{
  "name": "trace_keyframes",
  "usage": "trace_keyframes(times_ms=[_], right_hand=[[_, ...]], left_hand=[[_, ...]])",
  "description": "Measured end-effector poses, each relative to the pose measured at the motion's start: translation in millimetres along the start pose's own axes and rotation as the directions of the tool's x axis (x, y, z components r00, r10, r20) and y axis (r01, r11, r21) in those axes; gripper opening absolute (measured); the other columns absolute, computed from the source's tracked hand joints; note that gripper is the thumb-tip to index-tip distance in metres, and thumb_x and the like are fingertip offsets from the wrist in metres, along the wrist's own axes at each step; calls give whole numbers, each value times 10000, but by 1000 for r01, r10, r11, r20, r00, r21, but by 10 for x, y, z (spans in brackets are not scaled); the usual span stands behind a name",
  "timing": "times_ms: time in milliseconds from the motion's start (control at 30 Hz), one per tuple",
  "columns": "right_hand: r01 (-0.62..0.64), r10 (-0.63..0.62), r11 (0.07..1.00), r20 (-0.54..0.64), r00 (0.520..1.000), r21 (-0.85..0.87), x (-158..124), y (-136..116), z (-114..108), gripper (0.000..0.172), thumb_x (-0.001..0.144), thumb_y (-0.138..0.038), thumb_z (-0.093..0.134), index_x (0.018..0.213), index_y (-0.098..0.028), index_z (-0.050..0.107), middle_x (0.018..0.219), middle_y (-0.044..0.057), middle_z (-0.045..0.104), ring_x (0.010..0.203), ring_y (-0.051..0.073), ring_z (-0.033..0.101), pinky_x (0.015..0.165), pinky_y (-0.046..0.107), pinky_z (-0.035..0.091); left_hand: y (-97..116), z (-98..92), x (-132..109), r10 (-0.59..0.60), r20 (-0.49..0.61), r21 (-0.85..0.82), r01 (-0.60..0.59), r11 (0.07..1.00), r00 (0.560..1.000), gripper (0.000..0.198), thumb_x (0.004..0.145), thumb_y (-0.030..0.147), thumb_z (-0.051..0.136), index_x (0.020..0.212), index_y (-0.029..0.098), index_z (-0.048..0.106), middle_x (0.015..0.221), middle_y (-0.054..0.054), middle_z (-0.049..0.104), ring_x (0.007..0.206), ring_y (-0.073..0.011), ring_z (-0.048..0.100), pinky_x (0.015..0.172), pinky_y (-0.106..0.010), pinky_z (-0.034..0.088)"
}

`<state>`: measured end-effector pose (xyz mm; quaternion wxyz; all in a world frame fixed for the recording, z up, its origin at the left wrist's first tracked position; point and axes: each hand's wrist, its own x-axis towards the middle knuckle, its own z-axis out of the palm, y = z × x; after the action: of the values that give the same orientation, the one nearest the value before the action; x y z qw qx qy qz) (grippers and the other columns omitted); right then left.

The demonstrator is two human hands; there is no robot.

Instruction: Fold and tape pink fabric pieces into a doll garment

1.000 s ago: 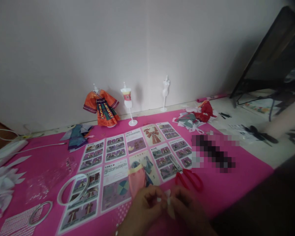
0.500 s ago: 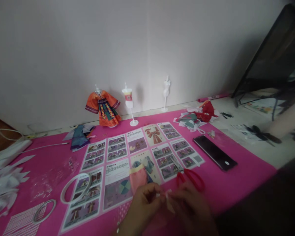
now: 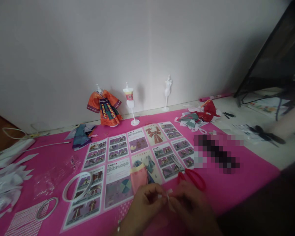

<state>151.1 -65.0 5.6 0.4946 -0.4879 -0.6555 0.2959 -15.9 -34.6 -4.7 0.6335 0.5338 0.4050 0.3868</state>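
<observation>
My left hand [image 3: 147,205] and my right hand [image 3: 191,206] meet at the bottom centre with fingertips pinched together. Between them is a small white strip [image 3: 171,205], mostly covered by the fingers; its material cannot be made out. Just behind my left hand lies a pink cloth piece [image 3: 139,178] with a cream edge, on top of a printed instruction sheet [image 3: 118,175]. Red-handled scissors [image 3: 183,170] rest beyond my right hand, blades pointing away over the sheet's corner.
Dressed in an orange robe, a mini mannequin [image 3: 104,106] stands by the wall beside a partly wrapped mannequin [image 3: 130,103] and a bare one [image 3: 167,88]. Tape rolls [image 3: 65,193] lie left, near white scraps [image 3: 5,186]. Red and green cloth [image 3: 208,111] is heaped right.
The view has shifted slightly, so the table things sit a little further right. Both hands stay pinched at the white strip. A pixelated patch now covers the phone.
</observation>
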Motion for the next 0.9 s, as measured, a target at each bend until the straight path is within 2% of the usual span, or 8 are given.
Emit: trace_keyframes(times_ms=[167,300,433,733,900], right_hand=[[-137,134,987,37,990,80,-10,25,4,161,798,-285,649,653,-215,644,608,-13,538,560,138,507,513,246,362],[-219,210,967,77,975,132,-21,71,-2,169,785,-322,665,654,-216,659,615,-10,559,560,140,511,509,238,377],[-246,232,956,100,968,162,-13,100,2,164,773,-314,670,646,-210,670,612,-8,575,555,135,516,508,231,378],[-334,306,921,162,938,199,28,29,-37,132,752,-290,681,652,-205,687,611,-8,577,563,131,528,515,227,384],[-336,300,913,175,938,230,42,52,-37,134,745,-282,680,642,-197,679,603,-9,585,556,127,526,522,226,394]], left_hand=[[-58,-4,-4,18,-5,-18,-18,1000,1000,157,696,291,737,717,142,693,675,-24,645,635,-138,541,595,-225,386],[-12,7,-8,7,-21,-8,-7,1000,1000,169,673,297,755,690,141,694,644,-14,623,610,-125,520,583,-218,373],[39,13,-13,-19,-11,13,19,1000,1000,144,673,275,738,681,137,697,648,-19,625,599,-121,508,565,-216,358],[12,4,-31,-23,-35,56,25,998,999,96,680,239,719,691,144,705,664,-29,633,621,-136,515,573,-231,369],[17,7,-33,-27,-28,51,28,998,999,72,681,225,716,687,154,708,657,-17,620,626,-130,504,579,-225,369]])
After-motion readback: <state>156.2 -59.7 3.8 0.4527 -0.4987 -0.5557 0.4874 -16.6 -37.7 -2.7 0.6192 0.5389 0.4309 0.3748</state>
